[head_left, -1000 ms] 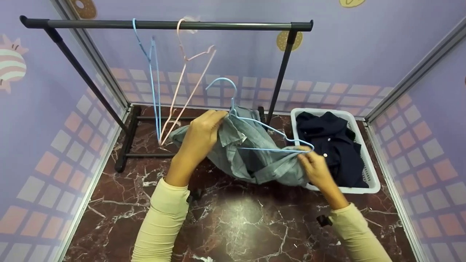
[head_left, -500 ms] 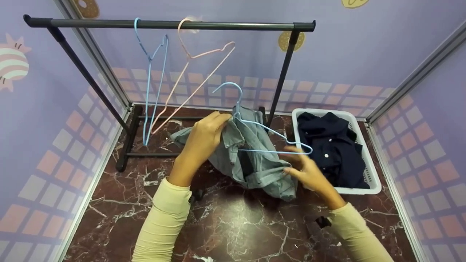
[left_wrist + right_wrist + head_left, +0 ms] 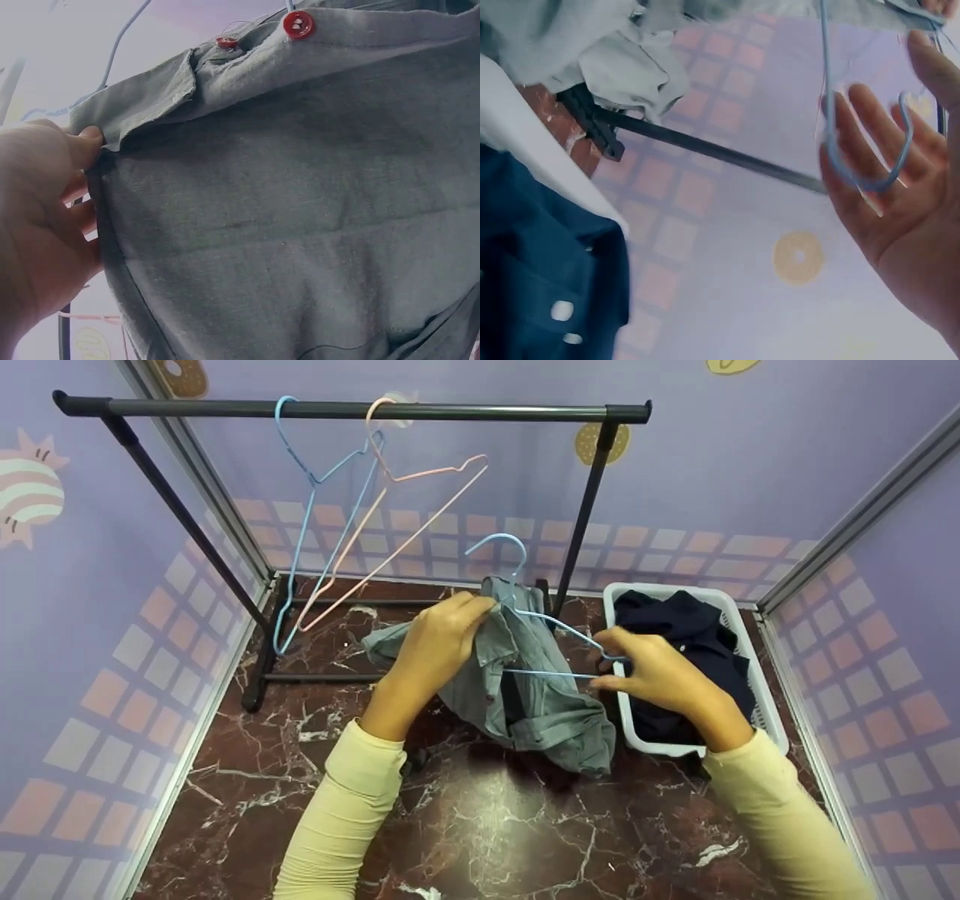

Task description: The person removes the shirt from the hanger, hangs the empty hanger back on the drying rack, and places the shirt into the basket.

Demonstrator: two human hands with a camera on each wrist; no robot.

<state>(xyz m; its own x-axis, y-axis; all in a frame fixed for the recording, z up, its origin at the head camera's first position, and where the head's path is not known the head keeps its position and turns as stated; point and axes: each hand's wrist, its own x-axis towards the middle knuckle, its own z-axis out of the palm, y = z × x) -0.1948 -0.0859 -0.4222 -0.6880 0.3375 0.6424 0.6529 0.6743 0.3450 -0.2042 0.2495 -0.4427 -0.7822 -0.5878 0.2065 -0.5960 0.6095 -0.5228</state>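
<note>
A grey-green shirt (image 3: 559, 735) hangs bunched beneath my left hand (image 3: 442, 641), which pinches its collar edge. In the left wrist view the thumb lies over the shirt's cloth (image 3: 262, 187), and red buttons (image 3: 298, 25) show along the top. A light blue hanger (image 3: 559, 622) is partly inside the shirt, its hook up and its right arm bare of cloth. My right hand (image 3: 664, 671) is at that bare end. Its fingers are spread loosely around the hanger's rounded tip (image 3: 866, 182) in the right wrist view, without a firm hold. The hanger's left arm is hidden by cloth.
Behind stands a black clothes rack (image 3: 510, 412). From its bar hang a blue hanger (image 3: 306, 532) and a pink hanger (image 3: 431, 517). On the right, a white basket (image 3: 626, 727) holds dark navy clothing (image 3: 686, 637). Patterned walls enclose the marbled floor (image 3: 480, 825).
My right hand has let go of the shirt's cloth and moved up to the hanger's end. The cloth there has dropped. Shirt, left hand and hanger shifted slightly right; the racked hangers swung round.
</note>
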